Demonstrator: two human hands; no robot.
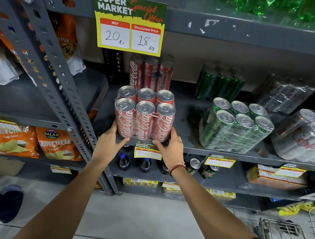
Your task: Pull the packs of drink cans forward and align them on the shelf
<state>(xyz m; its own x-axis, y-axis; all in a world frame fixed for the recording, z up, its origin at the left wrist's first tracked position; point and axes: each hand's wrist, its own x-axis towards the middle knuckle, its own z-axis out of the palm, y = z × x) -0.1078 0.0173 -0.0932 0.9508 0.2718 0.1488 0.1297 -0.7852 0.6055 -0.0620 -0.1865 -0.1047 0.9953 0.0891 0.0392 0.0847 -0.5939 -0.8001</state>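
Shrink-wrapped red cola six-pack (144, 116) is sitting upright at the front edge of the grey shelf (191, 122), tops showing. Left hand (110, 143) and right hand (171, 149) are bracing its lower corners, arms extended, fingers curled loosely against the wrap, thumbs underneath. Green six-pack (234, 126) and silver pack (305, 135) are standing rightward, a second red pack (150, 73) behind.

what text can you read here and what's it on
"SUPER MARKET Special Offer", "MRP 20 Rs", "Discounted Price 18 Rs": offer sign
"Coca-Cola": front red can pack
"ZERO SUGAR": rear red can pack
"BALAJI", "CRUNCHEM": orange chip bag
"Mix": snack bag
Shelf-edge price tags: handwritten figures too blurred.
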